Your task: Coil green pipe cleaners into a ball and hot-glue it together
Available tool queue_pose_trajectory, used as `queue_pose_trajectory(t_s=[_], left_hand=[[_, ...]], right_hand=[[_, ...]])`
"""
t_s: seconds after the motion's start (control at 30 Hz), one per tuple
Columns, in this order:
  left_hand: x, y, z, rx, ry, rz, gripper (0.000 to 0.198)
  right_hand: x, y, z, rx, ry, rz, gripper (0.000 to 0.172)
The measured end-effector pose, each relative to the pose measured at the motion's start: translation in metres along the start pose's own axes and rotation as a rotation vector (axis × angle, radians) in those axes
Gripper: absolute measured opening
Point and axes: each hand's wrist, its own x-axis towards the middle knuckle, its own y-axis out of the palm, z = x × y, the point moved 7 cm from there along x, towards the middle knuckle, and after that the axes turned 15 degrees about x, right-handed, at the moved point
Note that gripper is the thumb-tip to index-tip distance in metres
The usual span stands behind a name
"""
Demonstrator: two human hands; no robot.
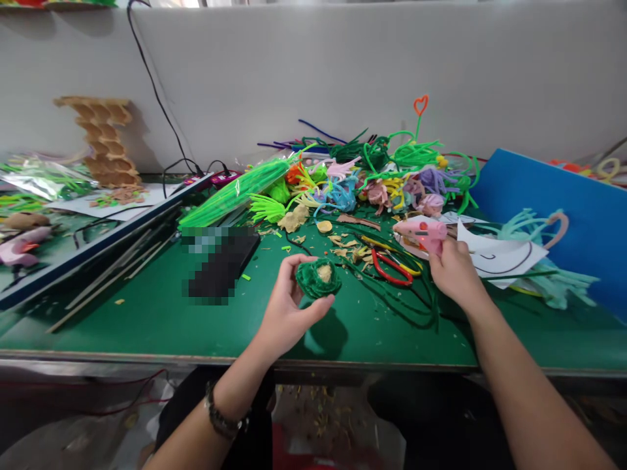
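Note:
My left hand is closed around a round dark-green fuzzy piece, apparently coiled pipe cleaner, with a tan spot showing on its top. It is held just above the green table, and its shadow falls below. My right hand grips the handle of a pink hot glue gun, whose nozzle points left over the table. Red-handled pliers lie between the two hands, beside a yellow-handled tool. Loose dark-green pipe cleaners trail in front of them.
Bundles of coloured pipe cleaners heap along the back. A bright green bagged bundle lies left of them, behind a dark blurred object. White paper and a blue board stand right. Thin sticks lie left.

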Motion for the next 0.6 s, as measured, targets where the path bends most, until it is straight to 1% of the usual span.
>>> queue_pose_trajectory(t_s=[0.1,0.13,0.2,0.23,0.27,0.3,0.33,0.37,0.4,0.43,0.47,0.53,0.6], left_hand=[[0.0,0.001,0.002,-0.045,-0.058,0.016,0.045],[0.0,0.001,0.003,-0.054,-0.073,0.026,0.045],[0.0,0.002,0.004,-0.072,-0.098,0.042,0.045],[0.0,0.002,0.005,-0.079,-0.108,0.047,0.046],[0.0,0.002,0.007,-0.083,-0.114,0.046,0.046],[0.0,0.002,0.008,-0.082,-0.121,0.046,0.047],[0.0,0.002,0.01,-0.075,-0.13,0.045,0.047],[0.0,0.003,0.012,-0.065,-0.141,0.042,0.047],[0.0,0.003,0.014,-0.056,-0.152,0.042,0.047],[0.0,0.004,0.015,-0.049,-0.164,0.045,0.047],[0.0,0.005,0.016,-0.045,-0.175,0.051,0.047],[0.001,0.006,0.017,-0.04,-0.186,0.062,0.049],[0.002,0.006,0.017,-0.038,-0.191,0.07,0.053]], right_hand=[[0.0,-0.02,0.017,-0.029,-0.004,-0.075,0.029],[-0.001,-0.032,0.026,-0.056,-0.007,-0.159,0.029],[-0.006,-0.047,0.05,-0.049,-0.067,-0.242,0.023],[-0.009,-0.048,0.063,-0.015,-0.109,-0.235,0.02],[-0.013,-0.045,0.077,0.032,-0.162,-0.183,0.018],[-0.017,-0.034,0.091,0.087,-0.221,-0.067,0.017],[-0.023,-0.02,0.103,0.125,-0.259,0.078,0.017],[-0.03,-0.005,0.112,0.135,-0.266,0.207,0.019],[-0.037,0.009,0.117,0.118,-0.257,0.309,0.024],[-0.043,0.021,0.12,0.089,-0.248,0.383,0.027],[-0.048,0.033,0.121,0.074,-0.239,0.45,0.026],[-0.052,0.045,0.12,0.081,-0.23,0.498,0.015],[-0.05,0.048,0.116,0.106,-0.218,0.495,0.015]])
